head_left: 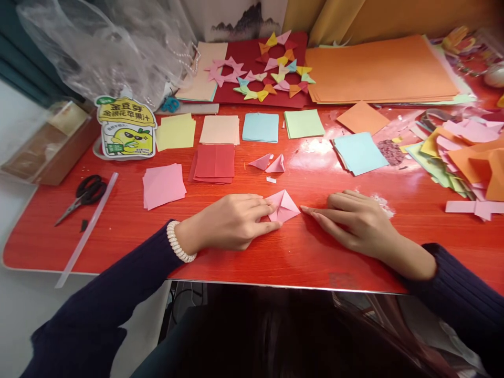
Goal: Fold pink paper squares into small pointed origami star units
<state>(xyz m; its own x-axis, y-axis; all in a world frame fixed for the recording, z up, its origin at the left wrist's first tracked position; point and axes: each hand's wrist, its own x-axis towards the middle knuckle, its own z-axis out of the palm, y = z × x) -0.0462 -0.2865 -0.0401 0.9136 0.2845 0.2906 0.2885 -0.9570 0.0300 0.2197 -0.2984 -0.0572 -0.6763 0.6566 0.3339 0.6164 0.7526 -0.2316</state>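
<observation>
A small folded piece of pink paper [286,208] lies on the red table, its creases meeting near the middle. My left hand [240,220] grips its left side, the thumb at the lower edge and the fingers over the upper left. At the right corner, the outstretched index fingertip of my right hand [350,218] touches or nearly touches the paper; the thumb is apart below it and the other fingers are curled. Just beyond lie two small folded pink triangles [276,164] and a tiny white scrap [271,180].
Stacks of square paper surround the work: pink [163,185], red [214,161], light blue [360,152]. Scissors [88,191] and a clear strip [88,228] lie left. Finished paper rings [258,86] sit at the back. Paper scraps [468,147] heap at right.
</observation>
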